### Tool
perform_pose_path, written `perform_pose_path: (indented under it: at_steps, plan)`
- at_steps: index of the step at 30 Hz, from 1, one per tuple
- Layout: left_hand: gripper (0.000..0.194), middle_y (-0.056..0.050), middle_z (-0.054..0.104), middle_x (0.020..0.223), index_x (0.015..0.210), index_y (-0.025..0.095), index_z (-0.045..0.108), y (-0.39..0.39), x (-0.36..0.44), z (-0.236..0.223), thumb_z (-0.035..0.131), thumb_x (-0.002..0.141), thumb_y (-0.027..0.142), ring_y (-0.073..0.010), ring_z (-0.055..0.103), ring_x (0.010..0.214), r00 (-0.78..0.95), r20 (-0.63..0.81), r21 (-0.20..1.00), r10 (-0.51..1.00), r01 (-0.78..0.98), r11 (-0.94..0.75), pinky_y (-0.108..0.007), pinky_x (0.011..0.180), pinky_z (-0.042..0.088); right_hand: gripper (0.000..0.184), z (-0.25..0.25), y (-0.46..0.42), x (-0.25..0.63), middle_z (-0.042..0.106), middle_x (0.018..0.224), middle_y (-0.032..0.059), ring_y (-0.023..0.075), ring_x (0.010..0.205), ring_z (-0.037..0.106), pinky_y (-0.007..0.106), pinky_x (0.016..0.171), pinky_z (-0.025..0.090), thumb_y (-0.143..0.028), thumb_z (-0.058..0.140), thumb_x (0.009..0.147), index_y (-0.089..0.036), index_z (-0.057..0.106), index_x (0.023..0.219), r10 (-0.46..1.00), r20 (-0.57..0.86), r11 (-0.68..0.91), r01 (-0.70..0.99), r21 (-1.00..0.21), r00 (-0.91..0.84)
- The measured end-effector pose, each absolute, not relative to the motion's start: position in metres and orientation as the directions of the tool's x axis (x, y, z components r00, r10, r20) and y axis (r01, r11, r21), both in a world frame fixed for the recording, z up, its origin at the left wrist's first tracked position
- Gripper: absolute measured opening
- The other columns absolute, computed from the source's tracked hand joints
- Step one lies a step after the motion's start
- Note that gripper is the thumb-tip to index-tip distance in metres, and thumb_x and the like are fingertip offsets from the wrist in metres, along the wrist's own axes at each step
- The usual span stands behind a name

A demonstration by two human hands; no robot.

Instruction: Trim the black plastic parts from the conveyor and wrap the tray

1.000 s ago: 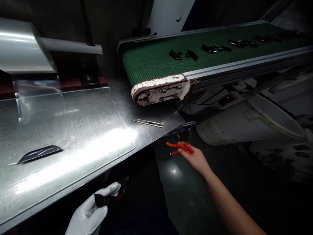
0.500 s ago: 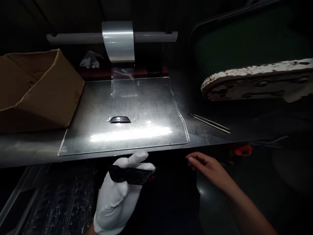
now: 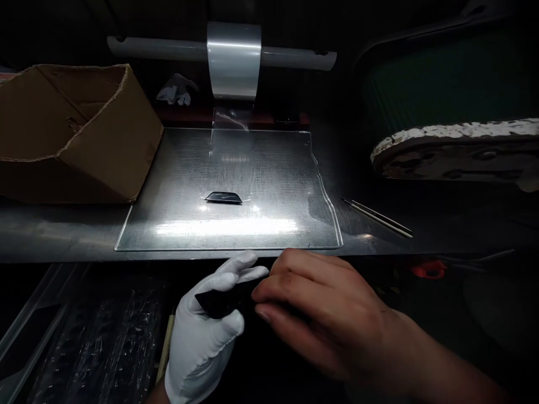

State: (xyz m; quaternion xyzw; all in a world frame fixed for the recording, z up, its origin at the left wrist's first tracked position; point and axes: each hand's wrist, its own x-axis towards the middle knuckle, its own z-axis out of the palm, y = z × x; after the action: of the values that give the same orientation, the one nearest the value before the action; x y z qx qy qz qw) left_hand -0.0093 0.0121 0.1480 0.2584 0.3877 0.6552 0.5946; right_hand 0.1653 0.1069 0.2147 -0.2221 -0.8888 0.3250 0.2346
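Observation:
My left hand, in a white glove, grips a small black plastic part just below the front edge of the steel table. My bare right hand has come over from the right and its curled fingers close on the right end of the same black part. A second black part lies on the clear sheet on the table, above both hands. A roll of clear film hangs on a bar behind the sheet, its loose end reaching down to the sheet.
An open cardboard box lies on its side at the left of the table. The end of a green conveyor belt juts in at the right. A thin metal tool lies beside the sheet. An orange object hangs below the table edge.
The view swung left from the conveyor to the sheet. My right hand let go of the orange object and moved left to the black part in my raised left hand.

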Motion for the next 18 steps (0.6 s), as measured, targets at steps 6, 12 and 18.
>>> perform_pose_path:
  at_steps: [6, 12, 18]
  plan:
    - [0.031, -0.003, 0.076, 0.134, 0.113, 0.034, 0.082, 0.015, -0.025, 0.139, 0.087, 0.083, 0.028, -0.0283, 0.069, 0.129, -0.195, -0.165, 0.914, 0.967, -0.399, 0.075, -0.033, 0.111, 0.055, 0.010, 0.208, 0.120, 0.149, 0.064, 0.082, 0.0010, 0.0124, 0.071, 0.057, 0.027, 0.064, 0.043, -0.014, 0.059, 0.097, -0.015, 0.068, 0.093, 0.481, 0.168, 0.705, 0.266, -0.657, -0.861]
    - [0.049, -0.006, 0.075, 0.136, 0.136, 0.036, 0.071, 0.034, -0.042, 0.147, 0.073, 0.090, 0.055, -0.0299, 0.072, 0.123, -0.111, -0.232, 0.929, 0.966, -0.320, 0.186, -0.037, 0.108, 0.058, 0.008, 0.205, 0.200, 0.123, 0.068, 0.087, 0.0010, 0.0123, 0.074, 0.060, 0.025, 0.065, 0.040, -0.020, 0.059, 0.097, -0.017, 0.066, 0.094, 0.568, 0.179, 0.773, 0.446, -0.451, -0.804]
    - [0.041, -0.009, 0.084, 0.105, 0.114, 0.029, 0.083, 0.034, -0.052, 0.146, 0.064, 0.094, 0.059, -0.0300, 0.080, 0.101, -0.161, -0.181, 0.974, 0.970, -0.163, 0.154, -0.039, 0.095, 0.064, 0.013, 0.191, 0.273, 0.075, 0.073, 0.092, 0.0039, 0.0164, 0.072, 0.062, 0.030, 0.059, 0.028, -0.021, 0.058, 0.095, -0.018, 0.069, 0.089, 0.585, -0.063, 0.800, 0.588, -0.121, -0.808]
